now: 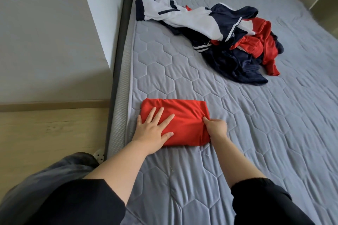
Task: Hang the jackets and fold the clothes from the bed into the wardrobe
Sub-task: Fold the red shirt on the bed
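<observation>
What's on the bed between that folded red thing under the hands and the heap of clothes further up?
Nothing: in the head view only bare quilted mattress lies between the folded red garment and the pile of clothes.

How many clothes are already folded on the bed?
1: the folded red garment near the mattress edge, under both hands. The pile of clothes beyond is unfolded.

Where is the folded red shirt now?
The folded red shirt lies near the mattress's left edge, under the left hand, its right end pinched by the right hand.
</observation>
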A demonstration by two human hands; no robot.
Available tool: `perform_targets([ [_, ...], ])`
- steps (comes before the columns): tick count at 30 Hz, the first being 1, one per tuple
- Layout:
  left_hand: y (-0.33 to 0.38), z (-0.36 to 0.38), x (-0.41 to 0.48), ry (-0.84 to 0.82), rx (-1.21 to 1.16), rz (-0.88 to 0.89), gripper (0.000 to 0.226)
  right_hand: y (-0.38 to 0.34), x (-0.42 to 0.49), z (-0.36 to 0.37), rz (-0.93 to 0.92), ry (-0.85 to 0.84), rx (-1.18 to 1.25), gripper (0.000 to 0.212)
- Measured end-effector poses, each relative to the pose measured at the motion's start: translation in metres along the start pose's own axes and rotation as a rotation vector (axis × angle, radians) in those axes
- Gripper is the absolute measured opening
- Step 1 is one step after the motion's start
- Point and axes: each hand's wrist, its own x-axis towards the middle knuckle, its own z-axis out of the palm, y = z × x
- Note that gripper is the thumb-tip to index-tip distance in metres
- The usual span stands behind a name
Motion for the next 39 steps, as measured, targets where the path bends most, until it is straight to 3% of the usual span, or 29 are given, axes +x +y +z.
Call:
perform_targets([
  [4,0.000,-0.001,0.000,-0.013,-0.002,0.000,0.064,-0.007,0.003,0.000,0.000,-0.064,-0.079,0.043],
  [7,-0.001,-0.001,0.000,-0.019,-0.002,0.001,0.064,-0.005,0.002,-0.002,0.049,-0.122,0.136,0.038],
  [10,-0.002,0.000,-0.001,-0.021,0.006,0.003,0.064,-0.006,-0.005,-0.005,0.210,-0.294,0.461,0.030],
  [13,-0.002,0.001,-0.002,-0.003,0.031,0.013,0.065,-0.010,-0.006,-0.007,0.249,-0.544,0.459,0.062],
  [15,-0.001,0.002,-0.002,0.006,0.039,0.014,0.065,-0.013,-0.009,-0.008,0.246,-0.659,0.458,0.064],
  [19,-0.002,0.001,-0.001,0.000,0.036,0.011,0.065,-0.012,-0.012,-0.010,0.249,-0.637,0.475,0.043],
  [25,-0.004,0.001,-0.004,-0.007,0.013,0.018,0.065,-0.015,-0.014,-0.007,0.274,-0.404,0.577,0.005],
  [28,-0.006,0.000,-0.005,-0.016,0.004,0.019,0.065,-0.014,-0.020,-0.005,0.259,-0.421,0.624,0.010],
  [32,-0.008,0.000,-0.005,-0.014,-0.041,0.024,0.065,-0.015,-0.030,-0.009,0.310,-0.647,0.848,0.022],
  [37,-0.008,-0.011,-0.004,0.087,-0.222,-0.023,0.058,-0.044,-0.047,-0.013,0.218,-0.703,0.914,0.025],
  [39,-0.001,-0.020,-0.001,0.119,-0.402,-0.112,0.053,-0.062,-0.057,-0.012,0.161,-0.701,0.898,0.023],
])
